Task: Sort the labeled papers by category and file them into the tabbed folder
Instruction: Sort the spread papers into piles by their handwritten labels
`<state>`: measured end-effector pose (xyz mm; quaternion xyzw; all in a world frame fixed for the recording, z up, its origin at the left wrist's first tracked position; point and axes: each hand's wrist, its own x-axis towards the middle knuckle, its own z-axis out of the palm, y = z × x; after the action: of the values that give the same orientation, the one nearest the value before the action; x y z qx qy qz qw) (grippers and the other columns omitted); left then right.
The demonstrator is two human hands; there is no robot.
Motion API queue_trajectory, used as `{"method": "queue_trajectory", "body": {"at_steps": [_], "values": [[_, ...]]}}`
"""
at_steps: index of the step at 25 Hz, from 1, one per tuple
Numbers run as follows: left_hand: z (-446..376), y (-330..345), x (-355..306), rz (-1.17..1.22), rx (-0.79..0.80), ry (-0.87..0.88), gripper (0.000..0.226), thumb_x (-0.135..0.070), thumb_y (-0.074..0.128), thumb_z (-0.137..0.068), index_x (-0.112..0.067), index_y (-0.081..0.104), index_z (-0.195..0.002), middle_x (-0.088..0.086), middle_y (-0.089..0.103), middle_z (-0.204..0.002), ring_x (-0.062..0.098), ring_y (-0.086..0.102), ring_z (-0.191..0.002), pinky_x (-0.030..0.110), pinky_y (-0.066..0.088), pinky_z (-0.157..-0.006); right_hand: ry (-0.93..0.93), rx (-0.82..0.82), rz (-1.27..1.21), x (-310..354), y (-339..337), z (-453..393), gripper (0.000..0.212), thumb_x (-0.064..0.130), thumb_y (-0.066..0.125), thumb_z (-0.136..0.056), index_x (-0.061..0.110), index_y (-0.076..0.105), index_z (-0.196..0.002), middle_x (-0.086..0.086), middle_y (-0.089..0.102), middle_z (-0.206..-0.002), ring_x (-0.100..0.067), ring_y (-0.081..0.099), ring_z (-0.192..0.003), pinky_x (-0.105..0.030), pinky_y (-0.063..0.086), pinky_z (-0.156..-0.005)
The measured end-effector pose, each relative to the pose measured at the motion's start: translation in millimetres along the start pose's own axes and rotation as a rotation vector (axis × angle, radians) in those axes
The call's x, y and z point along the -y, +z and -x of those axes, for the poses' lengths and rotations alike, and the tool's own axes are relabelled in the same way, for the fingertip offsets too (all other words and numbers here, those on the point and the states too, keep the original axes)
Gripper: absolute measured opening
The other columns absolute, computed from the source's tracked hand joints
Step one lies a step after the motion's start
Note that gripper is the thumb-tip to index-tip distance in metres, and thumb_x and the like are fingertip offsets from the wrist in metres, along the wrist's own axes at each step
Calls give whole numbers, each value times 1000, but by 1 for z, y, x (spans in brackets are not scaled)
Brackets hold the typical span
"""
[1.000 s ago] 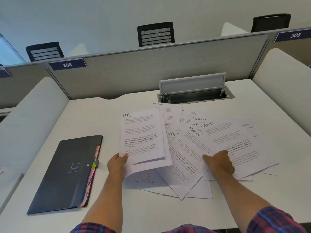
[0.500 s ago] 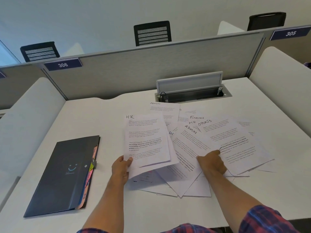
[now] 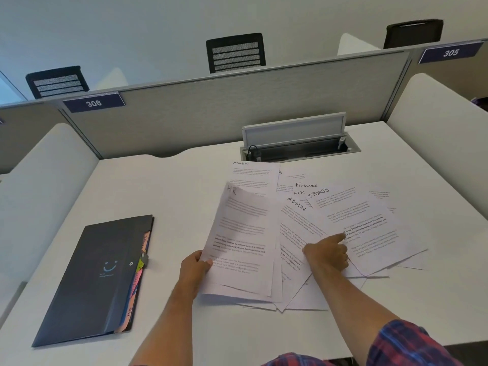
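My left hand (image 3: 194, 270) grips the lower left edge of a small stack of HR papers (image 3: 244, 244), lifted and tilted off the desk. My right hand (image 3: 327, 253) rests on the spread pile, index finger stretched onto the SPORTS sheet (image 3: 369, 228). Between the two lies an ADMIN sheet (image 3: 295, 225), partly covered. Further back lie another ADMIN sheet (image 3: 253, 175) and sheets headed FINANCE (image 3: 306, 185) and HR, mostly hidden. The dark tabbed folder (image 3: 89, 281) lies closed at the left, with coloured tabs along its right edge.
The white desk (image 3: 158, 194) is bounded by a grey partition (image 3: 237, 112) at the back and white side panels. An open cable tray (image 3: 298, 147) with its lid up sits just behind the papers. Black chairs stand beyond the partition.
My left hand has raised and bent the HR stack, its top now curling and blurred. My right hand has slid right, its index finger now extended onto the SPORTS sheet.
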<state>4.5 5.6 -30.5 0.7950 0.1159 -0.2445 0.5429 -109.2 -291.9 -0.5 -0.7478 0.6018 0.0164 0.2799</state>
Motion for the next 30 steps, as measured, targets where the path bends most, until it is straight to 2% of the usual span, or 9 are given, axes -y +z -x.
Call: {"method": "queue_trajectory", "body": {"at_steps": [6,9,13,15,17,20,24,27,30], "values": [[5,3,-8,-100,11,80,12,-17,63,-72,-20,66,-83,8,71,-94,33,67,-92,47,55,-87,10,-58,1,-3,-1,-6,126,40,85,-72,2,1,-157,-23,38,-148,-38,48,-128,-45,41,-105],[5,3,-7,-118,13,80,17,-4,63,-85,-21,66,-86,8,71,-95,35,67,-96,47,55,-87,-44,-38,-17,-4,-7,-17,130,35,90,-67,3,1,-157,-24,43,-145,-39,50,-127,-46,42,-103],[7,3,-7,-107,15,83,12,-14,63,-75,-21,66,-84,13,72,-99,37,67,-96,49,55,-88,-20,70,-287,-9,-6,-31,102,18,85,-74,7,22,-153,-19,58,-132,-38,60,-117,-44,51,-94],[7,2,-8,-97,7,67,15,-18,62,-72,-19,67,-86,12,72,-100,35,67,-95,47,54,-87,-92,79,-439,-13,-1,-29,50,14,73,-85,10,52,-130,-11,67,-116,-33,65,-103,-41,55,-85],[6,0,-5,-58,-16,43,12,-12,64,-83,-20,67,-90,9,72,-103,34,67,-97,48,54,-90,-219,66,-451,-14,3,-24,8,16,60,-94,12,59,-86,-5,65,-85,-29,61,-80,-36,50,-67],[3,-7,-2,28,-54,-3,19,-4,59,-93,-22,67,-93,5,72,-103,32,66,-99,46,53,-88,-342,87,-473,-9,7,-18,34,15,55,-98,13,44,-66,-5,52,-66,-22,47,-62,-31,34,-55],[3,-16,-5,126,-111,18,20,-1,59,-91,-18,70,-91,6,74,-97,32,67,-91,50,55,-85,-474,241,-399,4,10,-13,26,11,55,-99,2,51,-74,-11,57,-72,-23,49,-66,-29,34,-58],[6,-19,-11,165,-180,58,14,-5,61,-85,-17,70,-86,6,74,-92,30,66,-84,45,55,-77,-591,338,-332,14,9,-7,14,4,50,-98,1,62,-105,-15,67,-98,-25,62,-77,-24,41,-63],[11,-22,-16,198,-252,102,15,-16,58,-69,-11,67,-81,8,69,-82,27,61,-74,38,50,-68,-756,525,-226,17,2,-2,57,-1,44,-93,30,54,-140,10,62,-128,-1,62,-86,-18,47,-72]]}}
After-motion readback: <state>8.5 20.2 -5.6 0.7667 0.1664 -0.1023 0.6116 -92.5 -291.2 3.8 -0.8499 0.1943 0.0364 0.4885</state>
